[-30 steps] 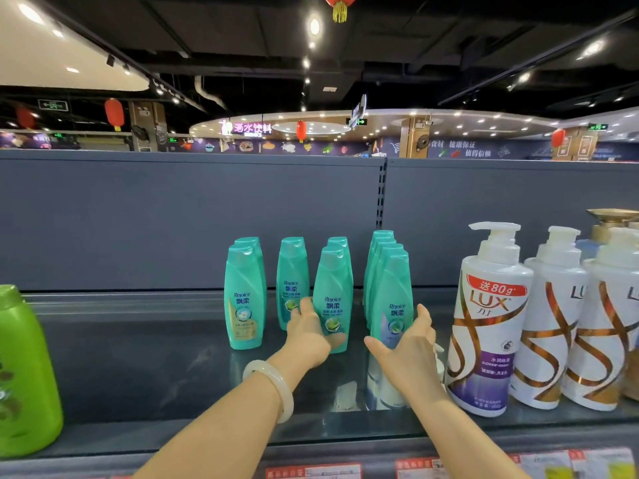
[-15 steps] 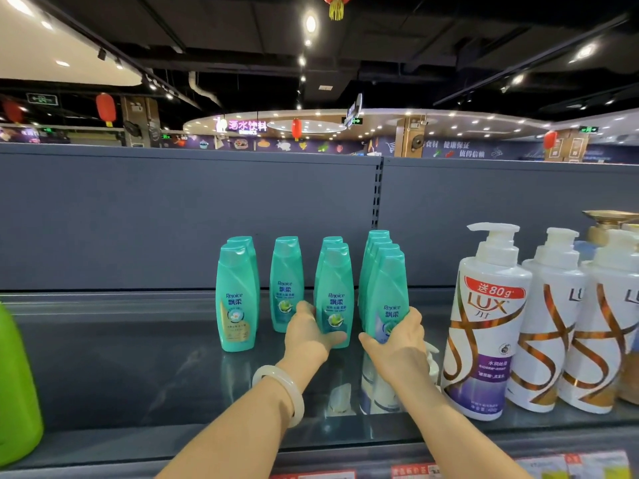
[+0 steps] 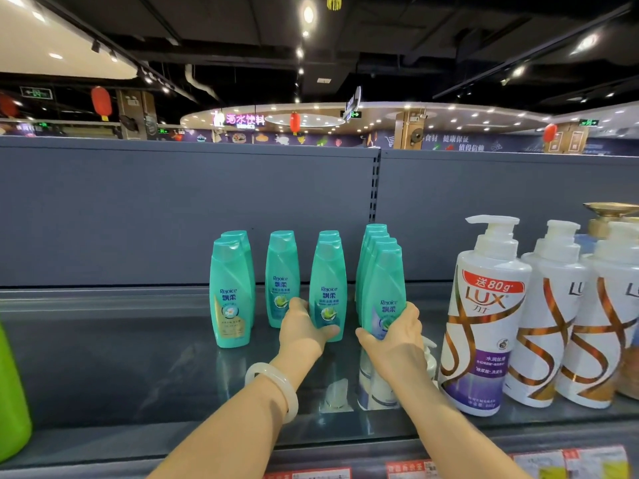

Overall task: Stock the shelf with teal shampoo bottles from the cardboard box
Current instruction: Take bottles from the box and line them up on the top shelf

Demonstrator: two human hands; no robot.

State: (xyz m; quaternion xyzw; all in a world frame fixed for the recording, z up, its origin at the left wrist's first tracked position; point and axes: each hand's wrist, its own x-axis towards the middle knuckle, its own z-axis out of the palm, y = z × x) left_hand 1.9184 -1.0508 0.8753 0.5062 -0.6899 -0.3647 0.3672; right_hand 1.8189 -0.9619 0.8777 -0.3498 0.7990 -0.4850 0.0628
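Note:
Several teal shampoo bottles stand upright in short rows on the dark grey shelf (image 3: 121, 357). My left hand (image 3: 304, 331), with a pale bangle on the wrist, wraps around the base of the front bottle of the third row (image 3: 328, 285). My right hand (image 3: 394, 331) grips the base of the front bottle of the rightmost row (image 3: 383, 281). To the left stand a two-bottle row (image 3: 230, 292) and a single bottle (image 3: 281, 271), both untouched. The cardboard box is out of view.
Tall white LUX pump bottles (image 3: 484, 316) crowd the shelf just right of my right hand. A green bottle (image 3: 10, 392) stands at the far left edge. The grey back panel (image 3: 173, 209) closes the shelf behind. Price tags (image 3: 415, 470) line the front rail.
Both hands have closed around the bases of the front bottles, from fingers spread beside them. The view has shifted slightly right, so the green bottle sits further off to the left.

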